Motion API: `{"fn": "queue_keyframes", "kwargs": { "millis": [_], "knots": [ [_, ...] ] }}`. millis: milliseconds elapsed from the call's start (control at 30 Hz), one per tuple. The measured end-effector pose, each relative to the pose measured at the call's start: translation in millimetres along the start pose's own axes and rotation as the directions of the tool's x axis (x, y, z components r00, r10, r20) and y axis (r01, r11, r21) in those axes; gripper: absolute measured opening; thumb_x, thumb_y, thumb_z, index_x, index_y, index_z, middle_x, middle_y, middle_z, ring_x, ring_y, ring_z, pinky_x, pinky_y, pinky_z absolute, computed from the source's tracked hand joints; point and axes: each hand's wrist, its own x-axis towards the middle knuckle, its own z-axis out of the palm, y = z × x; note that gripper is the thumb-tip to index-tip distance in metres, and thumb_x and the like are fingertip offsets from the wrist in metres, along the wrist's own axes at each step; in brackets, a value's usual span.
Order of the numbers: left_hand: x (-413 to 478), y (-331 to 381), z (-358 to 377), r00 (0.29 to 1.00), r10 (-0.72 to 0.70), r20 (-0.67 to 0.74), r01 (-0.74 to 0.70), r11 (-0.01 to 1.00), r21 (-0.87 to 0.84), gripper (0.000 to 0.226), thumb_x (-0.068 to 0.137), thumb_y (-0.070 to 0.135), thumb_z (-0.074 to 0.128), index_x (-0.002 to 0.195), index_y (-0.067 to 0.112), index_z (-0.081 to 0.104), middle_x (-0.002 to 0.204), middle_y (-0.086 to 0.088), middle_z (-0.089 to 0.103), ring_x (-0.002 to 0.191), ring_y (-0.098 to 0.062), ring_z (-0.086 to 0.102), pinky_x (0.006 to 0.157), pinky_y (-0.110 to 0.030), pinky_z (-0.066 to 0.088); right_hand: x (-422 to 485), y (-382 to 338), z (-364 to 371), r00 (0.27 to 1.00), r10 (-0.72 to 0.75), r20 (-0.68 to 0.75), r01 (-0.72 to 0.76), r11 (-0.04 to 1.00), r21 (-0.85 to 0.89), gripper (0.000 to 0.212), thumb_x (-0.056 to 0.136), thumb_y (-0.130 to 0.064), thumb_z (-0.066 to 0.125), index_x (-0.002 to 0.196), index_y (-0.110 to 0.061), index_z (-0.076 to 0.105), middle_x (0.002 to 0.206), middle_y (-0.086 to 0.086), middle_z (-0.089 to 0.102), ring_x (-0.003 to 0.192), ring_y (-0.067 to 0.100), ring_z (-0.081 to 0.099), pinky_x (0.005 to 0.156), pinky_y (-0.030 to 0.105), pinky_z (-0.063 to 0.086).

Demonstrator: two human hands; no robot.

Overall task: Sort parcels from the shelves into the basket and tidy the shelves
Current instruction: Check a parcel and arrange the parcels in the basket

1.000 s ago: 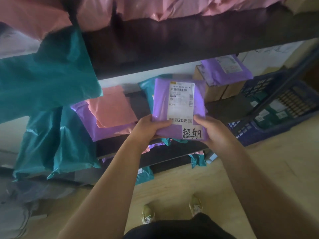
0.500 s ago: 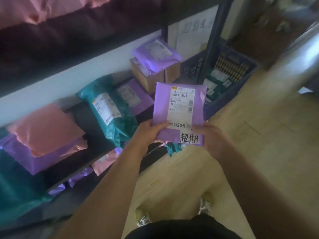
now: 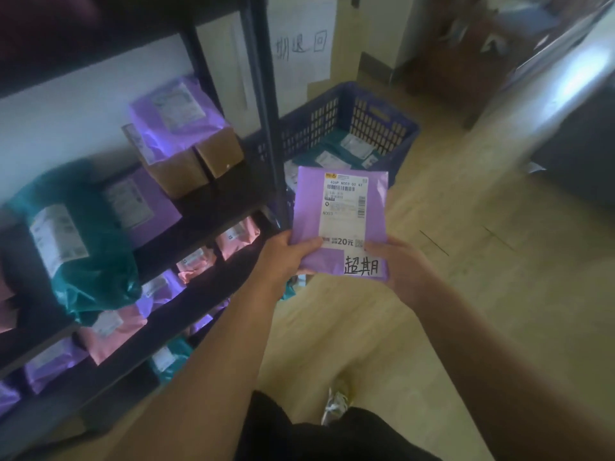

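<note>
Beside the shelves [image 3: 266, 134], you've swung toward the basket [image 3: 382, 128] (now ahead); left hand [image 3: 286, 257] and right hand [image 3: 402, 267] pinch the purple parcel [image 3: 306, 207], ready to drop.

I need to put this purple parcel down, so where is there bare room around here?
Bare shelf board lies before the cardboard boxes, right of the flat purple parcel. The basket has parcels over its bottom, walls free above them. Floor right of the basket is bare. The lower shelves are crowded.
</note>
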Motion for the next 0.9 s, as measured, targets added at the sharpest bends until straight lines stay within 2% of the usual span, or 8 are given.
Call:
{"fn": "queue_keyframes", "kwargs": {
  "millis": [100, 233, 367, 467, 567, 700, 800, 900],
  "knots": [
    [8.1, 0.0, 32.3, 0.999, -0.042, -0.02, 0.042, 0.999, -0.011, 0.021, 0.082, 0.022, 0.078, 0.1, 0.017, 0.068, 0.096, -0.005, 0.075, 0.083, -0.025, 0.074, 0.081, -0.044, 0.06, 7.6, -3.5, -30.2, 0.999, 0.024, -0.028, -0.025, 0.999, -0.03, 0.033, 0.094, 0.001, 0.057, 0.126, -0.002, 0.063, 0.114, 0.018, 0.072, 0.105, 0.034, 0.07, 0.09, 0.05, 0.057],
    [22.9, 3.7, 54.3, 0.995, -0.094, -0.04, 0.094, 0.996, 0.009, 0.022, 0.081, 0.024, 0.079, 0.097, 0.017, 0.065, 0.099, -0.009, 0.074, 0.089, -0.031, 0.073, 0.086, -0.052, 0.057, 21.2, -6.5, -50.3, 0.997, 0.056, -0.055, -0.057, 0.998, -0.016, 0.029, 0.093, 0.0, 0.06, 0.121, -0.006, 0.066, 0.108, 0.013, 0.075, 0.091, 0.025, 0.072, 0.076, 0.037, 0.061],
    [46.3, 14.6, 62.7, 0.995, -0.09, -0.049, 0.091, 0.996, 0.016, 0.031, 0.083, 0.021, 0.077, 0.109, 0.007, 0.065, 0.098, -0.009, 0.072, 0.084, -0.026, 0.073, 0.081, -0.044, 0.06, 44.5, -15.7, -53.4, 0.994, 0.064, -0.089, -0.064, 0.998, 0.004, 0.025, 0.092, 0.001, 0.061, 0.116, -0.006, 0.067, 0.099, 0.01, 0.075, 0.081, 0.02, 0.072, 0.069, 0.032, 0.062],
    [85.5, 29.1, 73.2, 0.993, -0.113, -0.039, 0.113, 0.994, -0.005, 0.036, 0.086, 0.017, 0.073, 0.117, 0.005, 0.062, 0.104, -0.009, 0.07, 0.083, -0.021, 0.072, 0.074, -0.034, 0.061, 79.2, -38.3, -58.9, 0.992, 0.064, -0.109, -0.066, 0.998, -0.018, 0.021, 0.093, 0.003, 0.06, 0.11, -0.008, 0.067, 0.09, 0.006, 0.074, 0.077, 0.018, 0.071, 0.071, 0.032, 0.061],
    [125.8, 49.2, 86.0, 0.985, -0.169, -0.031, 0.168, 0.985, -0.041, 0.032, 0.088, 0.007, 0.064, 0.119, 0.003, 0.06, 0.104, -0.01, 0.067, 0.079, -0.019, 0.068, 0.069, -0.031, 0.06, 114.7, -65.8, -64.7, 0.987, 0.069, -0.143, -0.077, 0.996, -0.05, 0.024, 0.093, 0.003, 0.06, 0.114, -0.008, 0.064, 0.095, 0.008, 0.073, 0.08, 0.02, 0.07, 0.072, 0.033, 0.061],
    [170.6, 76.2, 103.6, 0.971, -0.236, -0.03, 0.232, 0.968, -0.099, 0.031, 0.089, 0.001, 0.056, 0.119, 0.001, 0.058, 0.097, -0.011, 0.067, 0.071, -0.019, 0.065, 0.056, -0.024, 0.056, 158.8, -103.4, -73.2, 0.986, 0.081, -0.147, -0.099, 0.988, -0.119, 0.027, 0.091, 0.004, 0.061, 0.116, -0.005, 0.061, 0.1, 0.014, 0.071, 0.075, 0.022, 0.069, 0.058, 0.027, 0.061],
    [196.7, 90.3, 114.0, 0.959, -0.283, -0.001, 0.28, 0.948, -0.149, 0.035, 0.088, -0.003, 0.058, 0.123, -0.003, 0.056, 0.1, -0.013, 0.068, 0.073, -0.02, 0.067, 0.052, -0.025, 0.056, 187.3, -126.3, -81.9, 0.985, 0.042, -0.169, -0.074, 0.98, -0.186, 0.029, 0.087, 0.005, 0.064, 0.116, -0.002, 0.061, 0.095, 0.013, 0.068, 0.07, 0.021, 0.067, 0.053, 0.027, 0.06],
    [227.1, 104.6, 126.0, 0.955, -0.298, 0.012, 0.296, 0.942, -0.156, 0.039, 0.087, -0.001, 0.064, 0.125, -0.001, 0.057, 0.103, -0.012, 0.069, 0.074, -0.018, 0.069, 0.051, -0.022, 0.056, 221.4, -146.8, -96.1, 0.979, 0.029, -0.204, -0.081, 0.965, -0.25, 0.031, 0.086, 0.003, 0.066, 0.115, -0.004, 0.061, 0.091, 0.007, 0.067, 0.074, 0.022, 0.067, 0.057, 0.032, 0.06]
  ]
}}
